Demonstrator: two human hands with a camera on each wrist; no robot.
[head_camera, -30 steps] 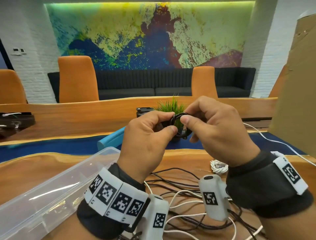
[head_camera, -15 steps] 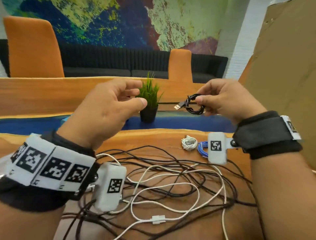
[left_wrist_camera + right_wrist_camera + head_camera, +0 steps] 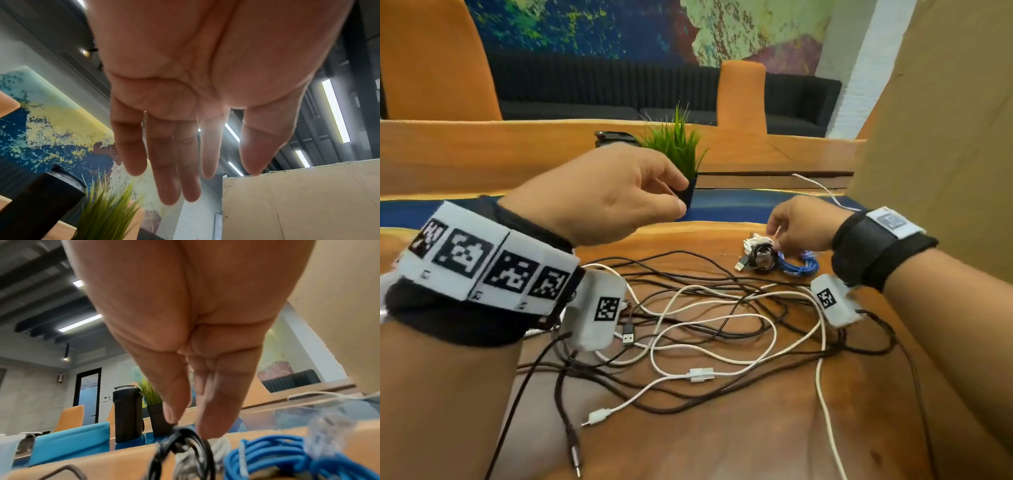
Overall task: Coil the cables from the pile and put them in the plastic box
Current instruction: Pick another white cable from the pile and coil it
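Observation:
A tangled pile of black and white cables (image 3: 701,374) lies on the wooden table (image 3: 756,438) in front of me. My right hand (image 3: 774,245) is down at the far right of the table. Its thumb and forefinger pinch the top of a coiled black cable (image 3: 760,258) (image 3: 180,443), which stands on the wood. A coiled white cable (image 3: 751,240) and a coiled blue cable (image 3: 801,266) (image 3: 267,451) lie right beside it. My left hand (image 3: 681,197) (image 3: 211,185) hovers above the pile, fingers relaxed, holding nothing. The plastic box is out of view.
A potted grass plant (image 3: 678,147) stands behind my left hand. A tall cardboard sheet (image 3: 945,137) walls off the right side. A black tumbler (image 3: 127,413) stands beyond the plant. A white cable (image 3: 822,188) trails off at the back right.
The hands have parted. My left hand let go of the black coil and stays raised. My right hand carried the coil down and right to the table beside the white and blue coils.

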